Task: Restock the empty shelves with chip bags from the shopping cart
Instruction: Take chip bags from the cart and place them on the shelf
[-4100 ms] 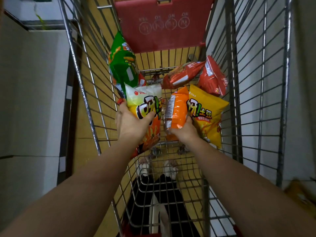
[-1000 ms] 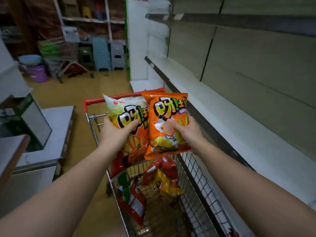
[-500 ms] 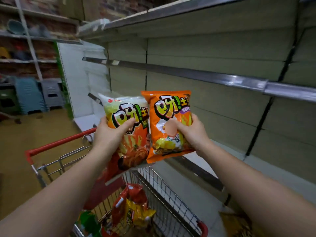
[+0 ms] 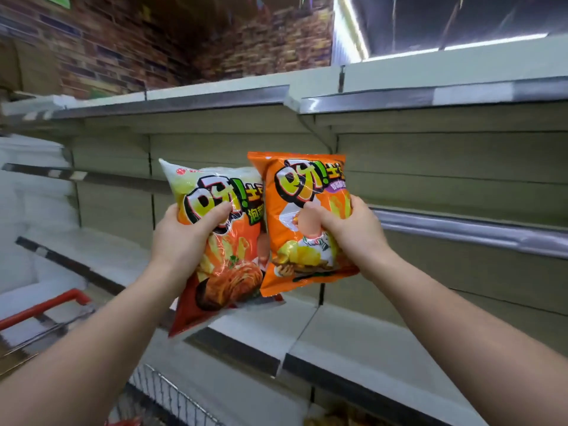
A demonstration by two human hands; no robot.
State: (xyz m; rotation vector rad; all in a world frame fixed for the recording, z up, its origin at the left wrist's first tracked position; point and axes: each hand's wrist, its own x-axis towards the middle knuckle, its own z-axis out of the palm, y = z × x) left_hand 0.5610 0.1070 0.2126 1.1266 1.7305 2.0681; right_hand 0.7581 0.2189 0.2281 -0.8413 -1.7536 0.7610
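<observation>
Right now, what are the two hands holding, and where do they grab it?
The left hand grips the white-topped chip bag at its left edge. The right hand grips the orange chip bag at its right edge.

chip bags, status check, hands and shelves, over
Left hand grips the pale green-topped bag; right hand grips the orange bag. Both held up facing the shelves, not yet placed. Nothing in the way.
</observation>
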